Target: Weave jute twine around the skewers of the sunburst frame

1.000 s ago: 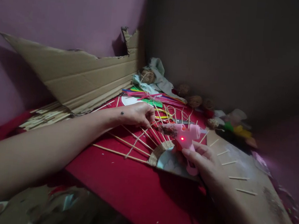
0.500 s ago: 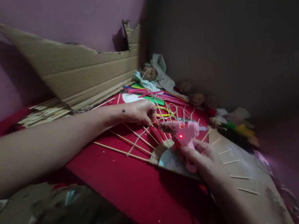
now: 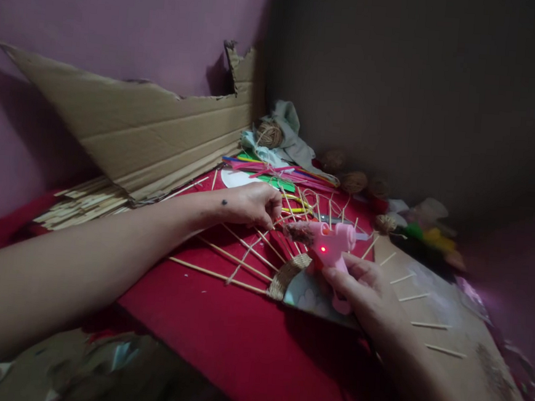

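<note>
My right hand (image 3: 358, 282) is wrapped around the handle of a pink hot glue gun (image 3: 337, 242), whose red light is lit. Its stained nozzle points left, close to my left hand (image 3: 260, 205). The left fingers are pinched together over a fan-shaped frame of thin wooden sticks (image 3: 239, 257); what they pinch is hidden. Twine crosses the sticks in an arc. At the frame's base sits a woven half-ring band (image 3: 284, 279) around a pale, patterned half-disc (image 3: 304, 290), partly behind the glue gun.
The frame lies on a red surface (image 3: 220, 326). Scissors with yellow handles (image 3: 302, 203) lie behind it. A twine ball (image 3: 269, 134), cloth and coloured strips are at the back. Cardboard (image 3: 163, 118) leans on the left wall above a pile of sticks (image 3: 86, 202). Short sticks lie on a board (image 3: 463, 308) at right.
The whole view has shifted slightly, so everything sits a little lower and to the right. Both hands and the glue gun keep nearly the same places over the frame.
</note>
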Tool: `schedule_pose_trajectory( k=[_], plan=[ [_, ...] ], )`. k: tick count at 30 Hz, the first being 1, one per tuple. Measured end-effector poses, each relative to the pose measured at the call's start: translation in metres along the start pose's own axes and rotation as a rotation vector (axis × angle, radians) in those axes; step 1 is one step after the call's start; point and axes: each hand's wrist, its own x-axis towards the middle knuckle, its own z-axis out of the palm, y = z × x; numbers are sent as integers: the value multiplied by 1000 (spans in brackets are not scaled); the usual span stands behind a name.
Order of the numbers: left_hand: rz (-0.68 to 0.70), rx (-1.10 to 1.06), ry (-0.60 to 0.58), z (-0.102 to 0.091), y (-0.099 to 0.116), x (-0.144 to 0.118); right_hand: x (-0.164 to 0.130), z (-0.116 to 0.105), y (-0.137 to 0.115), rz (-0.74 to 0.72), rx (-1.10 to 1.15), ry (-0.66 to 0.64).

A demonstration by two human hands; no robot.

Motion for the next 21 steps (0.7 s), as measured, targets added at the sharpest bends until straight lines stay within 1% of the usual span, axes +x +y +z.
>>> schedule_pose_trajectory(
  k=[8, 14, 17, 21],
  plan=[
    [-14, -49, -18, 1, -1, 0, -1, -2, 3, 7, 24, -18],
    [-28, -13, 10, 2, 5, -3, -1, 0, 2, 9, 11, -11],
    [-18, 8, 13, 1, 7, -4, 0, 0, 2, 0, -6, 7],
    [-4, 32, 10, 0, 7, -3, 1, -1, 3, -23, -22, -7]
  ],
)
